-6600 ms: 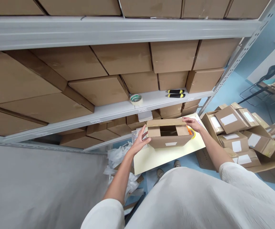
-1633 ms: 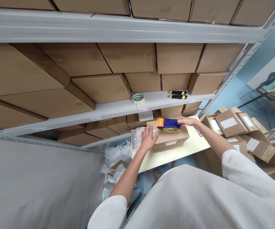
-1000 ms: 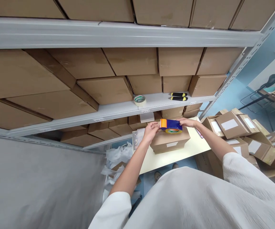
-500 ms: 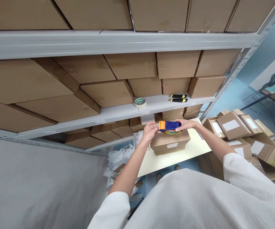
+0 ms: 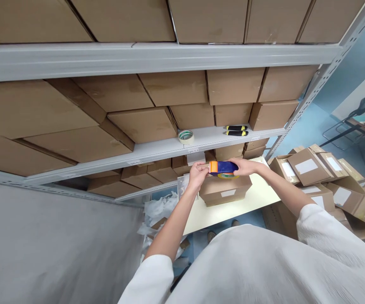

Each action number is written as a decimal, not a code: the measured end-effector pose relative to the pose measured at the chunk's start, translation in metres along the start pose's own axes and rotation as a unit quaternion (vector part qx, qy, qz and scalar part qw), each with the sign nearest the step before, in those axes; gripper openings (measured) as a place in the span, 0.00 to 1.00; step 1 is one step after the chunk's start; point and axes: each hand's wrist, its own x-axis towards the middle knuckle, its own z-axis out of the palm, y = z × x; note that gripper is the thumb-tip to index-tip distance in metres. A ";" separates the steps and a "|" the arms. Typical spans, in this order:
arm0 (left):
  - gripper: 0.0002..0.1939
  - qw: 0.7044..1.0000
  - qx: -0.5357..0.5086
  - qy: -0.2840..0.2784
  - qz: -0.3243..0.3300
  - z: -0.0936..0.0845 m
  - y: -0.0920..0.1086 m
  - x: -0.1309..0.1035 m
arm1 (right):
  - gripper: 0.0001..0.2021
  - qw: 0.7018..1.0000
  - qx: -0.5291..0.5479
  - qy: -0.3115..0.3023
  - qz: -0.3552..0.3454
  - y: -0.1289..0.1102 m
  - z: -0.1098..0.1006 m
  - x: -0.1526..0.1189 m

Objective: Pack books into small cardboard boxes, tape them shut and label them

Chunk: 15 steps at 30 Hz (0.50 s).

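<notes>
Over a cardboard box (image 5: 214, 196) with a white label, my right hand (image 5: 244, 166) grips a blue and orange tape dispenser (image 5: 226, 167) by its right end. A yellowish roll of tape shows along the dispenser's lower side. My left hand (image 5: 198, 175) is at the dispenser's orange front, thumb and fingers pinched together on what looks like the end of the tape. The box stands on a pale yellow table (image 5: 204, 216). My hands and the dispenser partly hide its top.
Ahead stands a grey shelf rack (image 5: 157, 59) full of cardboard boxes. A tape roll (image 5: 186, 137) and two black and yellow utility knives (image 5: 236, 130) lie on its middle shelf. Labelled cartons (image 5: 309, 166) are piled at right. White plastic wrapping (image 5: 160, 207) lies on the floor at left.
Both hands and the dispenser have shifted very slightly to the left. My hold on the dispenser is the same, and the box has stayed in place.
</notes>
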 end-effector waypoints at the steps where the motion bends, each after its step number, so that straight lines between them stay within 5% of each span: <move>1: 0.24 1.000 -0.001 0.002 0.000 0.000 0.000 0.000 | 0.32 1.000 -0.018 0.008 -0.005 -0.002 0.003 0.000; 8: 0.26 1.000 -0.012 0.019 -0.001 -0.005 -0.004 -0.002 | 0.26 0.994 -0.092 0.054 0.031 -0.002 0.019 0.009; 15: 0.31 0.998 -0.023 0.065 -0.010 -0.011 -0.021 0.006 | 0.25 0.993 -0.110 0.036 0.023 -0.014 0.011 0.013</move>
